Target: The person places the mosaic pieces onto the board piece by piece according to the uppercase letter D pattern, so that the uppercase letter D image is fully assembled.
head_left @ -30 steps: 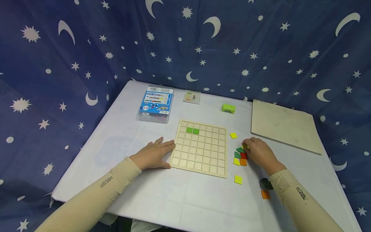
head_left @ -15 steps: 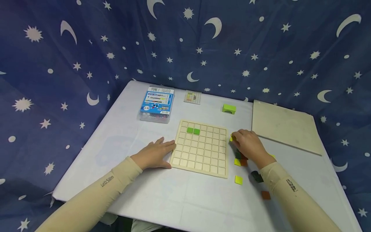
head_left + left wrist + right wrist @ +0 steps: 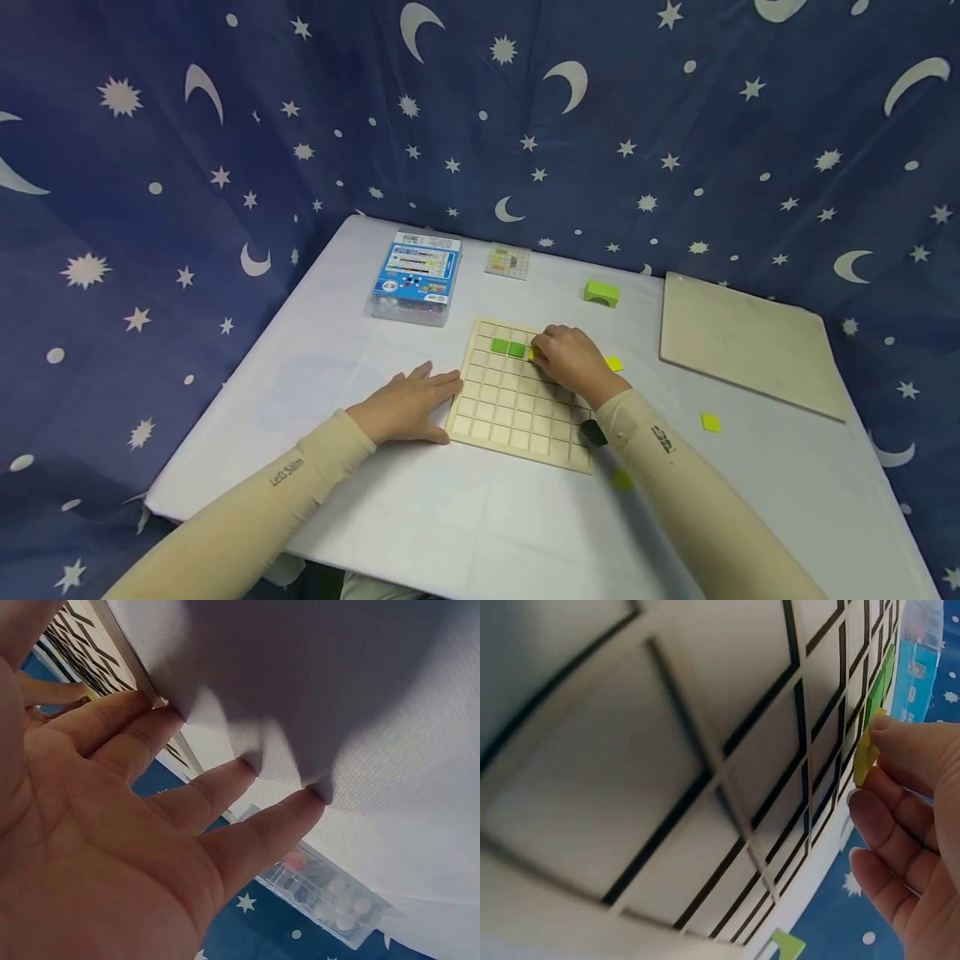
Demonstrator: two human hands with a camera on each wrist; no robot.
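A light wooden grid board (image 3: 495, 417) lies flat in the middle of the table, seen in the head view. Two green square tiles (image 3: 507, 347) sit side by side in its second row from the back. Just right of them, my right hand (image 3: 573, 362) pinches a yellow tile (image 3: 865, 756) between thumb and forefinger at the board's surface; I cannot tell whether it is seated in a cell. My left hand (image 3: 408, 406) lies with fingers spread, fingertips (image 3: 169, 714) touching the board's left edge. Yellow tiles lie right of the board (image 3: 710, 422), one partly behind my right hand (image 3: 613, 364).
A clear box with a blue label (image 3: 416, 279) and a small pattern card (image 3: 508, 261) lie at the back. A green arch block (image 3: 602, 293) and a large beige panel (image 3: 750, 346) stand further right. My right forearm hides the loose coloured tiles beside the board.
My right hand has moved left from the loose tiles onto the board, carrying the yellow tile. The left hand keeps its place at the board's edge. The head view has shifted slightly.
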